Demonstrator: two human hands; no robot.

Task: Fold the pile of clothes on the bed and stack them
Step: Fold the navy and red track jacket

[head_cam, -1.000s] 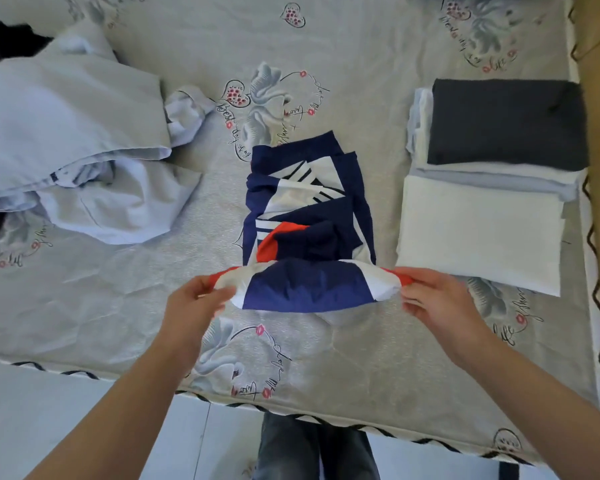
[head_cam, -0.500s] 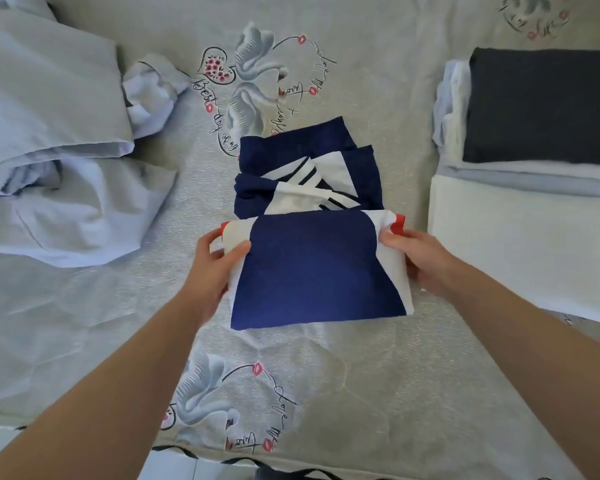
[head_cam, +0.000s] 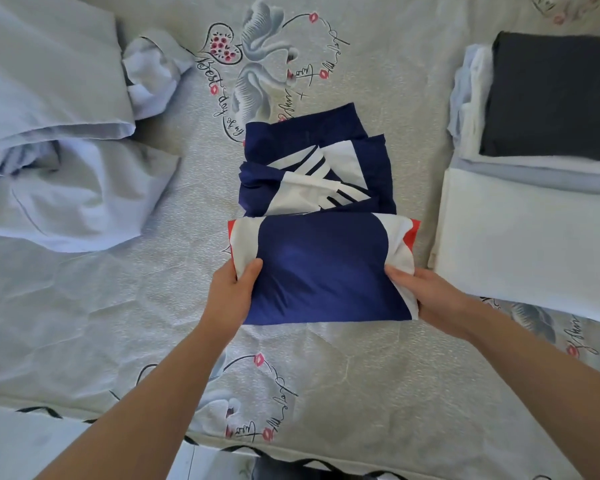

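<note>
Both hands grip navy garment [head_cam: 321, 268] | unfolded pile [head_cam: 49, 133] left | folded stack [head_cam: 534, 188] right

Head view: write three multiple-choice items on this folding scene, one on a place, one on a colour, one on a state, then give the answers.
1. Where does the folded stack lie relative to the navy garment?
A. To its right
B. To its left
C. Underneath it

2. What colour is the top item on the folded stack?
A. Red
B. Dark grey
C. Yellow

3. How is the navy garment held?
A. By the left hand alone
B. By neither hand
C. Gripped at both side edges

Answers:
1 A, the stack sits at the bed's right.
2 B, the dark grey piece tops it.
3 C, the left hand and right hand each grip an edge.
</note>
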